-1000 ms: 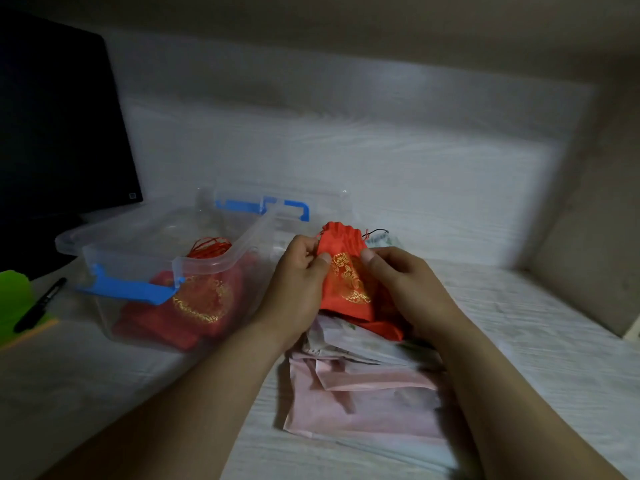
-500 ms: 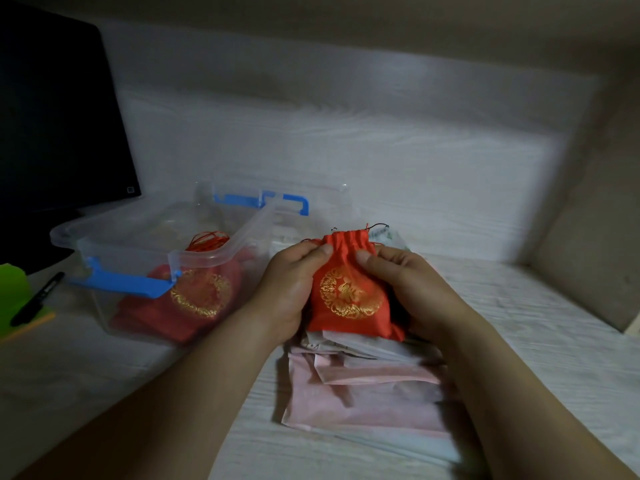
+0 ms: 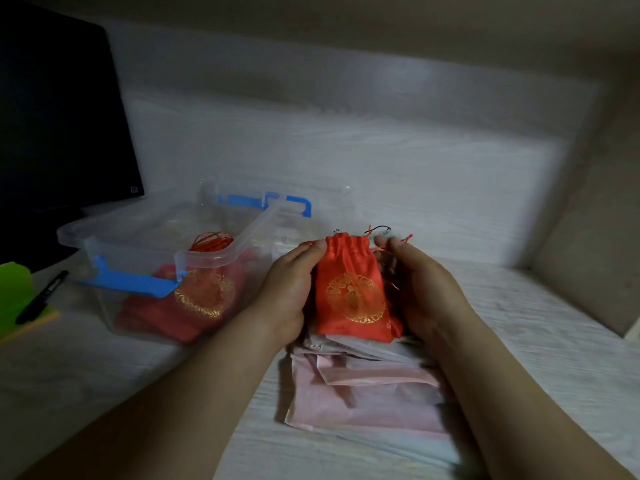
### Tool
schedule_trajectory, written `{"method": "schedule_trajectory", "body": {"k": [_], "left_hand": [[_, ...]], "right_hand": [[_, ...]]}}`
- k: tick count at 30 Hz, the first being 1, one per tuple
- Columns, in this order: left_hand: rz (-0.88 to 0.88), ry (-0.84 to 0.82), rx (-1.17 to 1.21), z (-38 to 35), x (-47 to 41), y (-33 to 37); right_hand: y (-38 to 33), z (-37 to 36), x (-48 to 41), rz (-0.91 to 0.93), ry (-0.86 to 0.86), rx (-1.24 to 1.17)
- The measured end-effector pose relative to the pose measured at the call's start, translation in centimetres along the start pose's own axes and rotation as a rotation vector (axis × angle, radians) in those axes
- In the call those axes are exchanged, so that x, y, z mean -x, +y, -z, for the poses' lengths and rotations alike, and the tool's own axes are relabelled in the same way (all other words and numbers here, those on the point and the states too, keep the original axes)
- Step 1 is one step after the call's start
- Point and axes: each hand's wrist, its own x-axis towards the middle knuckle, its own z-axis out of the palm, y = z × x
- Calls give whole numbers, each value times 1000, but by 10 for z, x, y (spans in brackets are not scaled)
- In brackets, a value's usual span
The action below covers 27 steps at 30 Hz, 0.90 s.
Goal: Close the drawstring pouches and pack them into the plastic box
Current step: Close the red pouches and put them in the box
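A red drawstring pouch (image 3: 351, 292) with a gold round emblem stands upright between my hands, its neck gathered. My left hand (image 3: 289, 289) pinches the cord at the neck's left side. My right hand (image 3: 414, 285) pinches the red cord at the right side, slightly away from the pouch. Under the pouch lies a stack of flat pink and grey pouches (image 3: 363, 389). To the left stands the clear plastic box (image 3: 114, 233) with blue latches, holding red pouches (image 3: 194, 303) with gold emblems.
The box's clear lid with a blue handle (image 3: 270, 202) lies behind the box. A dark monitor (image 3: 59, 109) stands at the far left, with a black pen (image 3: 41, 296) on green and orange notepads. A wall panel rises at the right.
The pouch turned upright with its emblem facing me. My hands shifted from its front to the two sides of the neck, and the opening has gathered tighter.
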Motion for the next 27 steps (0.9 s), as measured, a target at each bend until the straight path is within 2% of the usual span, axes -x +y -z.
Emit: {"method": "schedule_trajectory", "body": {"k": [5,8,14,24,27], "left_hand": [[51,-28,69,3,-1,3],[110,18,117,7,-3,2],[102,92,180,4,-1,5],[56,94,261,3,-2,11],[-39,64,222,-2,2,10]], "right_hand": [[-1,8,-5,-37,62,-161],[-2,9,-5,-41,102,-265],[-5,10,-4,-37,197,-398],[-5,21,-8,-16,214,-438],[-5,14,-7,33,202,-356]]}}
